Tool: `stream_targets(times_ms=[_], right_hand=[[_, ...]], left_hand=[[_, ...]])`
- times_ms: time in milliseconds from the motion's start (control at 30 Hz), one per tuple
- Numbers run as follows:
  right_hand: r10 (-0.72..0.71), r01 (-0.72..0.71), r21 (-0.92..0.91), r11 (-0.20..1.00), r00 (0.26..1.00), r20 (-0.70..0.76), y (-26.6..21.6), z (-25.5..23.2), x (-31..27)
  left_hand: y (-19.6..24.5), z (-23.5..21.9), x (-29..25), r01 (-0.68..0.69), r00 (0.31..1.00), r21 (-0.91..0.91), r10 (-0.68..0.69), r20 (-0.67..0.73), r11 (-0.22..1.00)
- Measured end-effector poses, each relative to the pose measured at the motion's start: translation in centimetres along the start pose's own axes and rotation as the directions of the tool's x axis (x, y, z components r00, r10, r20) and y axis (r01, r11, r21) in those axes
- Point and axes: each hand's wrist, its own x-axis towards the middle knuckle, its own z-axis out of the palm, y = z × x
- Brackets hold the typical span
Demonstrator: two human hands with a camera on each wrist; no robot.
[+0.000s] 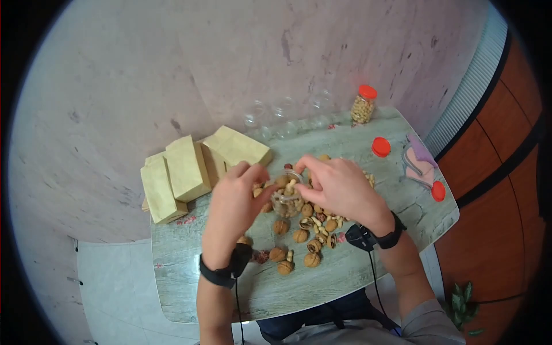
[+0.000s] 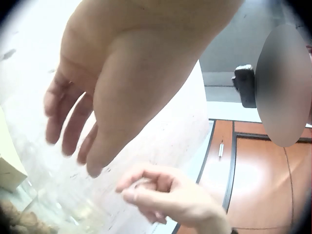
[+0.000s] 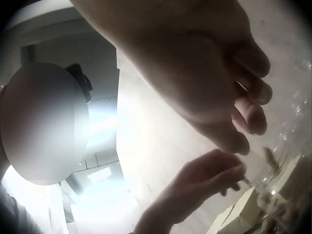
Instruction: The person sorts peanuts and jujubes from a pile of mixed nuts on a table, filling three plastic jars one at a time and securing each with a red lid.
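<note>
Clear jar [image 1: 287, 209] stands near mid-worktop [image 1: 201, 282], one peanut [image 1: 291, 184] jutting at its mouth. Left hand [image 1: 233, 198] at nine o'clock, right hand [image 1: 342, 187] at three: both loosely curved, nothing visibly gripped. Recommended: steady jar, settle peanut below rim.

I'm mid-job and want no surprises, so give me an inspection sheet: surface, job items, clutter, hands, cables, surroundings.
Surface: grey-green table, reddish marks on its top.
Job's things: open clear jar with peanuts inside; loose walnuts and loose peanuts around it.
Clutter: pale yellow packets left; clear jars and a lidded, filled jar along the far edge; red lid, second red lid and cloth right.
Hands: left hand and right hand at the jar's mouth; nothing seen held.
Cables: one black cable from each wrist unit.
Surroundings: marbled wall, reddish-brown panels, plant.
</note>
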Motion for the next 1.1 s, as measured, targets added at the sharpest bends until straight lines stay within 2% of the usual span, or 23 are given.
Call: stream_targets(times_ms=[33, 67, 100, 133, 167, 200, 233, 267, 333, 400, 467, 533, 600, 700, 767, 800, 867, 900, 933, 967, 1000, 1033, 1100], right_hand=[[0.014, -0.014, 0.006, 1.0, 1.0, 0.01, 0.5, -0.1, -0.7], [-0.01, 0.01, 0.01, 1.0, 0.998, 0.057, 1.3, -0.4, -1.3], [-0.035, 0.034, 0.009, 0.999, 0.994, 0.101, 2.2, -0.6, -1.9], [-0.025, 0.025, 0.008, 1.0, 0.994, 0.103, 3.2, 0.1, -2.9], [-0.1, 0.091, 0.058, 0.994, 0.976, 0.192, 4.4, 1.5, -3.9], [-0.183, 0.157, 0.113, 0.981, 0.945, 0.272, 5.0, 2.4, -4.6], [-0.186, 0.16, 0.113, 0.981, 0.945, 0.27, 5.0, 3.1, -5.3], [-0.174, 0.164, 0.057, 0.985, 0.926, 0.334, 4.8, 3.8, -6.1], [-0.168, 0.176, 0.018, 0.984, 0.898, 0.406, 4.3, 4.7, -6.9], [-0.099, 0.165, -0.123, 0.979, 0.903, 0.417, 3.3, 5.4, -6.9], [-0.147, 0.213, -0.109, 0.971, 0.89, 0.433, 3.2, 6.3, -6.9], [-0.106, 0.201, -0.151, 0.968, 0.871, 0.48, 2.6, 6.4, -6.8], [-0.112, 0.215, -0.153, 0.965, 0.859, 0.5, 2.8, 6.5, -6.7], [-0.088, 0.202, -0.169, 0.965, 0.851, 0.518, 2.4, 6.8, -6.1], [-0.108, 0.216, -0.143, 0.966, 0.837, 0.537, 2.5, 6.9, -5.6], [-0.102, 0.209, -0.145, 0.967, 0.839, 0.534, 2.5, 6.9, -5.3], [-0.102, 0.216, -0.116, 0.97, 0.784, 0.612, 2.7, 6.5, -4.7], [-0.098, 0.211, -0.116, 0.971, 0.787, 0.609, 2.9, 6.1, -4.4], [-0.125, 0.232, -0.094, 0.968, 0.773, 0.622, 3.0, 5.6, -4.3], [-0.154, 0.254, -0.07, 0.965, 0.76, 0.632, 3.1, 5.2, -4.2], [-0.152, 0.247, -0.067, 0.967, 0.764, 0.627, 3.4, 4.9, -4.1], [-0.173, 0.24, -0.038, 0.97, 0.791, 0.586, 3.8, 4.6, -4.2], [-0.184, 0.224, -0.009, 0.974, 0.82, 0.542, 4.4, 3.7, -4.1]], left_hand=[[0.4, -1.0, -0.4, 0.074, 0.992, -0.006, -0.073, 0.1, 0.997], [0.6, -1.7, -0.6, 0.068, 0.993, -0.003, -0.067, 0.101, 0.998], [0.8, -2.1, -1.3, 0.074, 0.964, -0.02, -0.066, 0.259, 0.997], [1.0, -1.9, -2.3, 0.09, 0.905, -0.037, -0.066, 0.42, 0.995], [1.2, -1.4, -3.2, 0.092, 0.903, -0.041, -0.066, 0.425, 0.995], [1.5, -0.6, -3.9, 0.043, 0.86, 0.008, -0.041, 0.508, 0.999], [1.9, 0.3, -4.1, -0.011, 0.81, 0.055, -0.023, 0.586, 0.998], [2.8, 1.5, -4.1, -0.04, 0.746, 0.186, -0.094, 0.659, 0.982], [2.5, 5.2, -5.2, -0.156, 0.73, 0.355, -0.135, 0.67, 0.922], [2.5, 6.3, -5.2, -0.174, 0.741, 0.377, -0.131, 0.658, 0.91], [2.1, 6.9, -5.6, -0.19, 0.757, 0.408, -0.131, 0.64, 0.893], [1.6, 7.6, -5.7, -0.208, 0.789, 0.403, -0.09, 0.607, 0.891], [1.7, 7.9, -5.6, -0.173, 0.78, 0.38, -0.109, 0.616, 0.909], [2.2, 7.4, -5.5, -0.227, 0.767, 0.326, -0.038, 0.64, 0.918], [2.5, 6.6, -4.9, -0.229, 0.704, 0.314, -0.066, 0.707, 0.921], [2.5, 6.1, -4.7, -0.236, 0.701, 0.311, -0.061, 0.711, 0.921], [2.1, 4.8, -4.6, -0.189, 0.726, 0.324, -0.091, 0.682, 0.927], [1.8, 4.0, -4.7, -0.202, 0.778, 0.309, -0.039, 0.627, 0.929], [2.0, 2.8, -4.5, -0.206, 0.774, 0.309, -0.038, 0.632, 0.928], [2.5, 1.2, -4.0, -0.142, 0.826, 0.215, -0.004, 0.563, 0.966], [3.0, 0.1, -3.5, -0.087, 0.872, 0.112, 0.021, 0.488, 0.99], [3.4, -0.4, -2.9, -0.094, 0.869, 0.114, 0.025, 0.494, 0.989], [3.9, -0.7, -1.9, -0.046, 0.976, 0.029, 0.039, 0.212, 0.998]])
